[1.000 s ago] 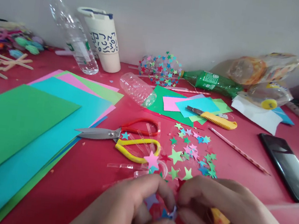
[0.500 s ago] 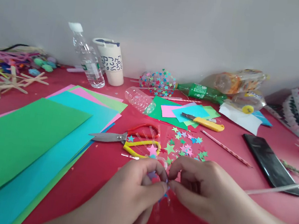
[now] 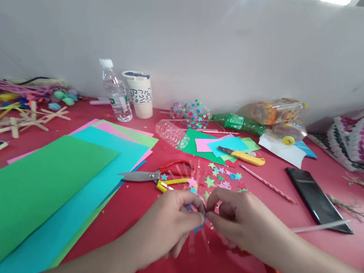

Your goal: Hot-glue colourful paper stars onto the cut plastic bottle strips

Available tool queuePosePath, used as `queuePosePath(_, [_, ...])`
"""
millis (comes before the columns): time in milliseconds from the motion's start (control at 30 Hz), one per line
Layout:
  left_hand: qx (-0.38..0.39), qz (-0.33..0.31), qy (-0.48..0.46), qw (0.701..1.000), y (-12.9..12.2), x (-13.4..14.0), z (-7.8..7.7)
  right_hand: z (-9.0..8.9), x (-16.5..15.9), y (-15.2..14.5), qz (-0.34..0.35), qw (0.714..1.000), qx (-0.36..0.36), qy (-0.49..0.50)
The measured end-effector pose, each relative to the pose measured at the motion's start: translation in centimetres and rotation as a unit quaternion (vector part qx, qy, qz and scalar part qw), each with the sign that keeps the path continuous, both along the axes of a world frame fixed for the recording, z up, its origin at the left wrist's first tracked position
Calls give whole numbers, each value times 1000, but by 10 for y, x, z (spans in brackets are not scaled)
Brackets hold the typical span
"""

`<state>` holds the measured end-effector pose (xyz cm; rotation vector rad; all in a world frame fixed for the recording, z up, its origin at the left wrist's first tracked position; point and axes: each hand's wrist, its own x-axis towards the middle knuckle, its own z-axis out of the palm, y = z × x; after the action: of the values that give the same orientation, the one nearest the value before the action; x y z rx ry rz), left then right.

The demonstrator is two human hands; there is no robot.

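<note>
My left hand (image 3: 176, 218) is closed around a clear plastic piece cut into thin strips (image 3: 192, 241), which fan out above and below my fingers. Small paper stars, one of them a blue star (image 3: 198, 229), show on it; most of the piece is hidden by the hands. My right hand (image 3: 238, 218) pinches at the same spot, fingertips against those of the left. What lies between its thumb and finger is too small to name. Scissors (image 3: 141, 176) with red and yellow handles lie beyond the left hand. Loose paper stars (image 3: 222, 175) are scattered just past both hands.
Coloured paper sheets (image 3: 38, 180) cover the left side. A yellow cutter (image 3: 248, 157), a striped pencil (image 3: 268, 183) and a black phone-like slab (image 3: 318, 197) lie to the right. Along the wall are a water bottle (image 3: 118, 99), a white tumbler (image 3: 140, 95) and a green bottle (image 3: 240, 123).
The view has tilted up and shifted slightly left, so more wall shows and orange and yellow handles appear below my right forearm. Both hands keep their pinch at the plastic strips.
</note>
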<state>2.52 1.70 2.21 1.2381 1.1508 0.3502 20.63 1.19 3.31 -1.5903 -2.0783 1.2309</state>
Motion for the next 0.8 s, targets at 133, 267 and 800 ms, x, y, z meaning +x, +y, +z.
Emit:
queuePosePath(133, [31, 5, 36, 999, 4, 5, 7, 2, 1, -1, -2, 1000, 10, 1])
queuePosePath(267, [61, 13, 60, 996, 8, 7, 9, 3, 2, -1, -6, 999, 42, 7])
queuePosePath(800, [109, -38, 91, 989, 7, 5, 19, 11, 6, 10, -20, 994, 57, 91])
